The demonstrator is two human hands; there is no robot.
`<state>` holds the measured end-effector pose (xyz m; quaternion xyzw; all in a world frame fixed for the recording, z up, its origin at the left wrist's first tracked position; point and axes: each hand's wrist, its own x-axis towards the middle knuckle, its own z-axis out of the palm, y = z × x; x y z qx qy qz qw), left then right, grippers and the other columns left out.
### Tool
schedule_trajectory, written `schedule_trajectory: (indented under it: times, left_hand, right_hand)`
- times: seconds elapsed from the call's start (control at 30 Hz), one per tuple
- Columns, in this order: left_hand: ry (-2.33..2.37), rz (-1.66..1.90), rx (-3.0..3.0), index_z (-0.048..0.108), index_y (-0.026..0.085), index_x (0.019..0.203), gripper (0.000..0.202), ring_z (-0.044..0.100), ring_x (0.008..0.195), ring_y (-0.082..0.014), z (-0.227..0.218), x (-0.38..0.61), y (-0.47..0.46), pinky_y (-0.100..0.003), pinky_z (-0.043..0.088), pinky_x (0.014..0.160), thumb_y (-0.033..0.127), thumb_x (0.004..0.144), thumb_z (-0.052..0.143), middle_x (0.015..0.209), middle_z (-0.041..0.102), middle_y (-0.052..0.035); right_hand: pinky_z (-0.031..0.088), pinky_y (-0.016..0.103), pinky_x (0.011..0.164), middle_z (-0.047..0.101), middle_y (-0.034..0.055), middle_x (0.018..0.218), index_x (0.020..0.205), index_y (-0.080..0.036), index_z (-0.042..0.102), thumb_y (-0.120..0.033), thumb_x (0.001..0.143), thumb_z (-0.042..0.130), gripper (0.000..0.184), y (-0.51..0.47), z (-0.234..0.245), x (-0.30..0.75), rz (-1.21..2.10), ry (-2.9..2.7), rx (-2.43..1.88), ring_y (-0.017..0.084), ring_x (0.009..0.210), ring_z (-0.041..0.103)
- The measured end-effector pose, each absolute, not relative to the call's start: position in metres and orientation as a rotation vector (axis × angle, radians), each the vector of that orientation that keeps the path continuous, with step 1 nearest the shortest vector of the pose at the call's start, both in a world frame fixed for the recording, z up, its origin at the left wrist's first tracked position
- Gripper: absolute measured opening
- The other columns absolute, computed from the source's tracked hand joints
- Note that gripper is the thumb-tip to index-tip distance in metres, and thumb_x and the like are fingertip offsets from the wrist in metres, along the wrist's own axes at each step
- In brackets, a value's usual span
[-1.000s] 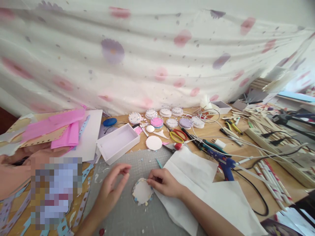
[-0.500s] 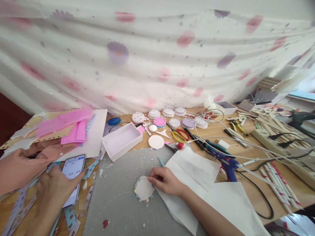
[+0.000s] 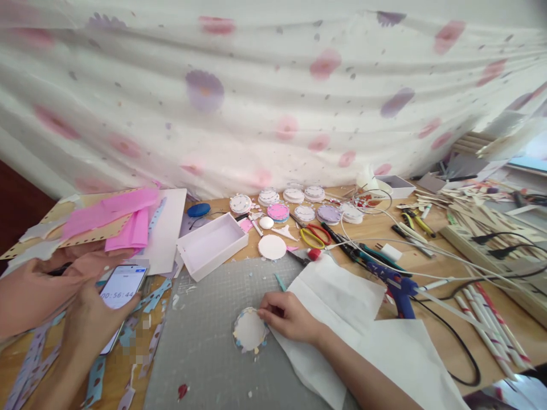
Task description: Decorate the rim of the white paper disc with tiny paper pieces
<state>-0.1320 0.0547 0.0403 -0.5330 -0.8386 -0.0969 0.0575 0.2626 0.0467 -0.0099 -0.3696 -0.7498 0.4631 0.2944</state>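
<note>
A smartphone (image 3: 128,280) with a lit timer screen is at the left of the head view. My left hand (image 3: 88,319) is closed round its sides, the thumb across the screen. In the middle, a round white paper disc (image 3: 250,330) with a ruffled, coloured edge lies on the grey cutting mat (image 3: 205,353). The bent fingers of my right hand (image 3: 290,316) pinch the disc's right rim. White paper sheets (image 3: 337,290) lie under my right forearm. Blue patterned paper strips (image 3: 156,296) surround the phone.
Beyond the mat stand a white open box (image 3: 213,245), several ruffled discs (image 3: 329,214) and a plain white disc (image 3: 272,247). Scissors (image 3: 314,234), a blue glue gun (image 3: 397,287) with cables and a power strip (image 3: 482,250) occupy the right. Pink paper (image 3: 111,210) lies back left.
My left hand has closed round the phone and shifted it slightly left, with its screen turned a little. My right hand and the ruffled disc have stayed in place.
</note>
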Motion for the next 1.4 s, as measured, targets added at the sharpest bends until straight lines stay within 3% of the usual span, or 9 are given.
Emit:
schedule_trajectory:
  times: [0.17, 0.3, 0.4, 0.53, 0.8, 1.2, 1.4]
  left_hand:
    - [-2.429, -0.126, -1.637, 0.051, 0.007, 0.112, 0.070, 0.065, 0.084, -0.0341, 0.036, -0.139, 0.061, -0.035, 0.051, 0.061, 0.060, 0.067, 0.059, 0.093, 0.068, -0.0177]
    - [-2.112, -0.437, -1.695, 0.054, 0.010, 0.113, 0.058, 0.060, 0.100, -0.0365, 0.041, -0.103, 0.050, -0.050, 0.047, 0.086, 0.053, 0.075, 0.050, 0.101, 0.065, -0.0192]
    - [-2.043, -0.913, -2.112, 0.057, 0.021, 0.109, 0.033, 0.060, 0.099, -0.0251, 0.045, -0.046, 0.033, -0.039, 0.047, 0.092, 0.042, 0.085, 0.049, 0.108, 0.062, -0.0083]
    - [-1.974, -0.996, -2.731, 0.061, 0.025, 0.099, 0.019, 0.061, 0.094, -0.0195, 0.039, 0.027, 0.019, -0.029, 0.050, 0.082, 0.036, 0.090, 0.049, 0.101, 0.064, -0.0035]
    - [-2.030, -0.925, -3.028, 0.061, 0.021, 0.079, 0.025, 0.059, 0.078, -0.0170, 0.023, 0.061, 0.026, -0.026, 0.047, 0.071, 0.033, 0.093, 0.044, 0.079, 0.063, -0.0018]
    - [-2.058, -0.971, -3.070, 0.061, 0.021, 0.080, 0.024, 0.060, 0.080, -0.0169, 0.021, 0.060, 0.025, -0.025, 0.046, 0.074, 0.034, 0.093, 0.045, 0.081, 0.063, -0.0019]
    - [-2.155, -1.034, -3.019, 0.062, 0.021, 0.079, 0.026, 0.061, 0.079, -0.0171, 0.027, 0.062, 0.024, -0.024, 0.047, 0.072, 0.036, 0.092, 0.046, 0.079, 0.065, -0.0020]
  right_hand:
    - [0.031, 0.019, 0.050, 0.048, -0.0048, 0.059, 0.073, -0.018, 0.055, -0.033, 0.089, 0.053, 0.022, 0.047, -0.010, 0.262, 1.252, -1.960, -1.000, 0.008, 0.052, 0.040]
    - [0.031, 0.019, 0.050, 0.049, -0.0045, 0.060, 0.074, -0.018, 0.055, -0.034, 0.089, 0.053, 0.022, 0.048, -0.012, 0.262, 1.250, -1.961, -0.986, 0.008, 0.052, 0.040]
    - [0.032, 0.019, 0.051, 0.050, -0.0043, 0.061, 0.075, -0.018, 0.056, -0.035, 0.089, 0.053, 0.023, 0.048, -0.012, 0.262, 1.222, -1.978, -0.988, 0.008, 0.053, 0.041]
    - [0.032, 0.019, 0.052, 0.050, -0.0045, 0.060, 0.077, -0.018, 0.058, -0.037, 0.090, 0.053, 0.023, 0.049, -0.013, 0.262, 1.202, -1.987, -0.990, 0.008, 0.053, 0.042]
    - [0.034, 0.019, 0.051, 0.051, -0.0045, 0.059, 0.079, -0.017, 0.060, -0.041, 0.090, 0.053, 0.027, 0.049, -0.016, 0.262, 1.197, -1.990, -0.980, 0.008, 0.053, 0.043]
    - [0.035, 0.018, 0.052, 0.054, -0.0040, 0.060, 0.074, -0.018, 0.058, -0.036, 0.087, 0.056, 0.023, 0.050, -0.013, 0.261, 1.158, -2.008, -1.006, 0.008, 0.052, 0.046]
    - [0.034, 0.019, 0.054, 0.052, -0.0031, 0.062, 0.076, -0.017, 0.061, -0.041, 0.093, 0.046, 0.033, 0.049, -0.009, 0.263, 1.177, -1.998, -0.983, 0.008, 0.055, 0.044]
